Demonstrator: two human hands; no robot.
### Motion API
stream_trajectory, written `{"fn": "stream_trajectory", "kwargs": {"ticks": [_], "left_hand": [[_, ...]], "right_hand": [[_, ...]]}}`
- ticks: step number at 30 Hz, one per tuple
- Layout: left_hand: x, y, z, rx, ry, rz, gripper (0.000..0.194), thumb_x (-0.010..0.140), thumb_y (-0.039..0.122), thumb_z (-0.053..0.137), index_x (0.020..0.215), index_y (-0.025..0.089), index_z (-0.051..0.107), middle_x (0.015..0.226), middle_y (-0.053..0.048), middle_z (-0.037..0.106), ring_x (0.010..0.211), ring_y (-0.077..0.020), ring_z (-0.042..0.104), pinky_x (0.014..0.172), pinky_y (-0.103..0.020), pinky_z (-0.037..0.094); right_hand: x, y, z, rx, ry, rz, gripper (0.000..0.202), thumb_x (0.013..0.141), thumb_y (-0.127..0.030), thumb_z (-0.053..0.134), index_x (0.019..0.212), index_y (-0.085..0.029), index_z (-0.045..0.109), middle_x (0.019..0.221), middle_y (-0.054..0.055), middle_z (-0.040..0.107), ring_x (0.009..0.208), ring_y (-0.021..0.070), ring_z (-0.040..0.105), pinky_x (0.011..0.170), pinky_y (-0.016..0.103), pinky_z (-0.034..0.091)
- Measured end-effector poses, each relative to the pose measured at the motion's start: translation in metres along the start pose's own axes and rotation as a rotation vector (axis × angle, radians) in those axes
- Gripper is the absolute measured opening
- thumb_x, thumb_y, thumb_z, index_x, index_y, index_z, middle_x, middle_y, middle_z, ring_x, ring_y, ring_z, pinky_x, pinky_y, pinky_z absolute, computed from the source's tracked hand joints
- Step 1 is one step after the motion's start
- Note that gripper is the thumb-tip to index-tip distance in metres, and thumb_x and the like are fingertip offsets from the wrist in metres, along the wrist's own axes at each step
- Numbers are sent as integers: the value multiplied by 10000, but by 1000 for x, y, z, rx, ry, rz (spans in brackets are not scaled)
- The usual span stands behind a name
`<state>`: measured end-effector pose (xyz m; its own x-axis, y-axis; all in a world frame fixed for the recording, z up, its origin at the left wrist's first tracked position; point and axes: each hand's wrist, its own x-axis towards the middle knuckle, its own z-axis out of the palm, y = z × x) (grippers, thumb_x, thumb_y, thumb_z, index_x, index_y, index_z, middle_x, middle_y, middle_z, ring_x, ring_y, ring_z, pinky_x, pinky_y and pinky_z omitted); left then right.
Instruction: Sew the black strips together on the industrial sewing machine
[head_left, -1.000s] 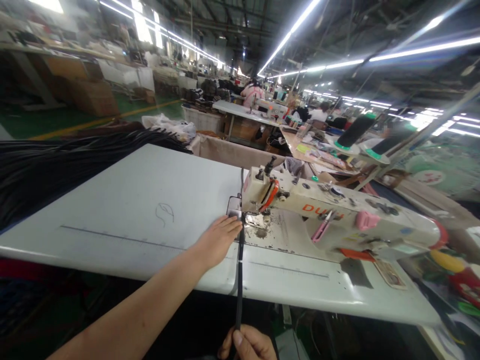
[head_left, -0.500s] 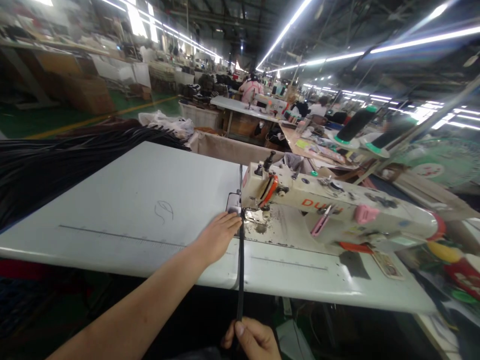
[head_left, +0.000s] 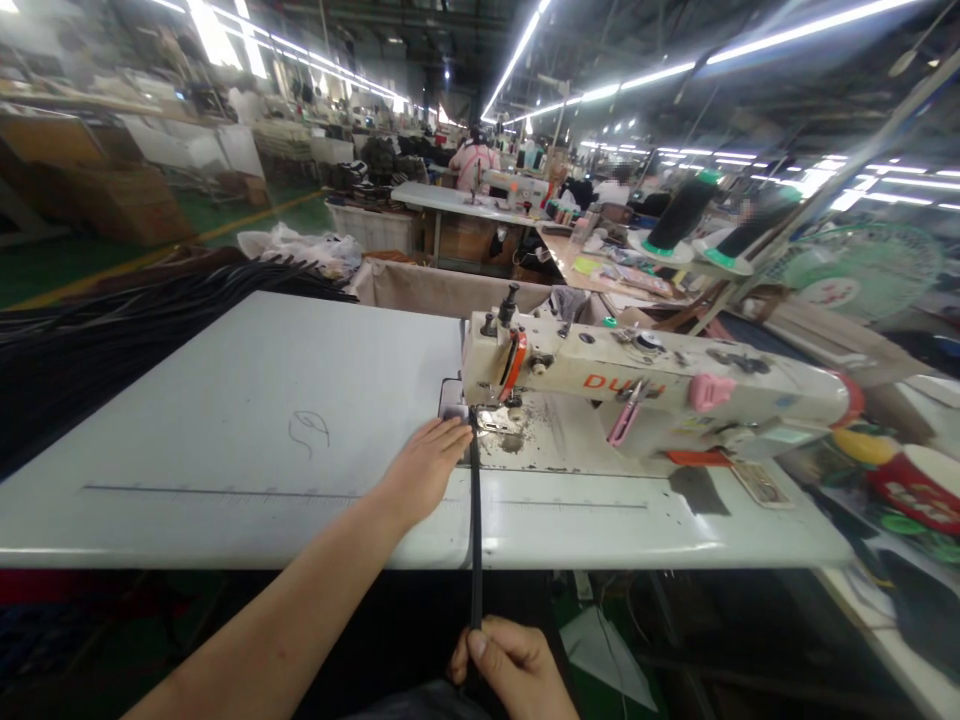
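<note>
A narrow black strap (head_left: 476,530) runs from under the head of the sewing machine (head_left: 577,375) down over the table's front edge. My left hand (head_left: 427,465) lies flat with its fingers stretched out, fingertips at the strap just in front of the needle area. Below the table edge, my right hand (head_left: 517,660) pinches the strap between thumb and fingers, keeping it fairly straight. The strap's lower end is hidden beneath that hand. The needle and presser foot are too small to make out clearly.
The white table top (head_left: 225,400) carries a printed ruler line. Many black straps (head_left: 150,320) are heaped at the left. Pink-handled snips (head_left: 628,415) rest against the machine arm. Black thread cones (head_left: 681,215) stand behind, near a green fan (head_left: 862,265). A person (head_left: 474,158) sits farther back.
The whole view has shifted slightly, so the machine and table appear farther left. Both hands keep their places on the strap. Less strap shows behind the machine head than before.
</note>
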<state>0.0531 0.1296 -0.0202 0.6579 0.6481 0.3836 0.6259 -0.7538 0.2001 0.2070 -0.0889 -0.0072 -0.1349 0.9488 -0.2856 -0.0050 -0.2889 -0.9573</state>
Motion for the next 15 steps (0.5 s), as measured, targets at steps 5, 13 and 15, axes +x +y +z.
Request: {"fn": "stream_trajectory", "kwargs": {"ticks": [5,13,15], "left_hand": [[1,0,-1,-13,-15,-4,546,963,38,351,1432,188,586,1506,-61,563,1446,-210,475,1239,-471,342],[0,-2,0,-26,6,15,530,964,46,352,1409,178,608,1476,-75,593,1432,-212,491,1230,-469,355],[0,-2,0,-40,3,14,536,959,45,359,1419,181,599,1482,-80,586,1436,-216,486,1234,-477,350]], "right_hand": [[4,1,-2,-40,93,-74,423,869,-596,695,722,-206,769,787,55,699,815,221,650,805,327,494],[13,0,2,57,184,-51,414,810,-608,757,906,-204,757,902,79,764,879,236,683,814,334,510],[13,-2,5,135,153,5,480,833,-644,717,998,-194,741,810,74,776,753,206,688,712,303,506]]}}
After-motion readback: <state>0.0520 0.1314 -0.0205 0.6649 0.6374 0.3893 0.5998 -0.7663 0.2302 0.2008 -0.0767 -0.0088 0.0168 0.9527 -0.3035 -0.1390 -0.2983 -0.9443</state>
